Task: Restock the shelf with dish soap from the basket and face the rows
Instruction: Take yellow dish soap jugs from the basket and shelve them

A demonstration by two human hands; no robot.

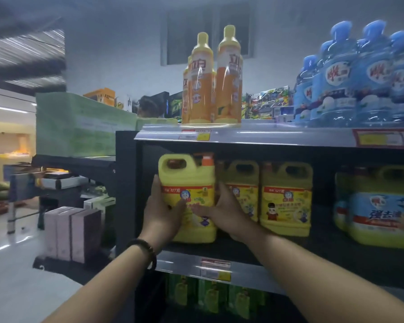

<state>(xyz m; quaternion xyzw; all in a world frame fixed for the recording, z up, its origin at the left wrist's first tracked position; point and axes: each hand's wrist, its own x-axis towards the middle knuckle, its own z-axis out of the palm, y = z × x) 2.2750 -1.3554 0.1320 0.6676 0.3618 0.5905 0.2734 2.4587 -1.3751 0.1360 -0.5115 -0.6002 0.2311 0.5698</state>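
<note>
A yellow dish soap jug (189,183) with an orange pump stands at the left end of the middle shelf (184,264). My left hand (160,213) grips its left side, thumb across the label. My right hand (224,210) holds its right side, fingers reaching behind between it and the neighbouring jug (243,190). Another yellow jug (286,199) stands further right in the row. The basket is out of view.
Orange soap bottles (210,80) and blue bottles (359,75) stand on the top shelf. A blue-labelled yellow jug (380,210) sits at the right of the middle shelf. Green bottles (210,297) fill the lower shelf. Pink boxes (72,231) stand left of the black shelf upright (125,183).
</note>
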